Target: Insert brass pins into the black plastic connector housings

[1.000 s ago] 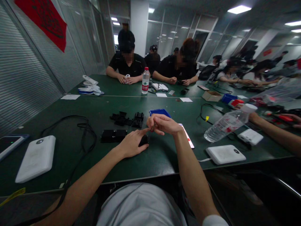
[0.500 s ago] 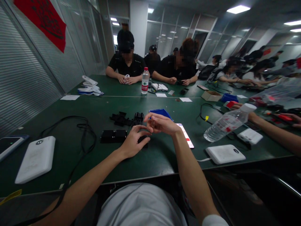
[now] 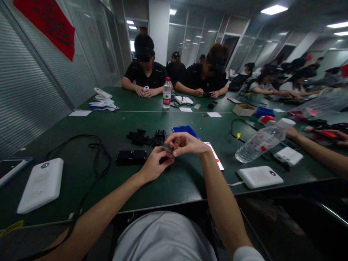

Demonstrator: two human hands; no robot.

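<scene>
My left hand (image 3: 152, 165) rests on the green table (image 3: 81, 152), its fingers curled around a small black plastic part (image 3: 164, 161) that is mostly hidden. My right hand (image 3: 187, 143) hovers just above and to the right of it, pinching a tiny brownish piece (image 3: 177, 143) between thumb and fingers. The fingertips of both hands almost meet. A black rectangular block (image 3: 131, 157) lies just left of my left hand. Several more black parts (image 3: 148, 138) sit farther back, next to a blue tray (image 3: 185, 129).
A white power bank (image 3: 40, 185) with black cable (image 3: 98, 156) lies at left, another white power bank (image 3: 259, 176) at right. A tilted water bottle (image 3: 263, 139) and a phone (image 3: 214, 156) lie to the right. A co-worker's arm (image 3: 315, 152) reaches in from the right. People sit across the table.
My left index finger was stretched toward the right hand; it has curled down onto the black part. My right hand turned slightly, showing the tiny piece in its pinch.
</scene>
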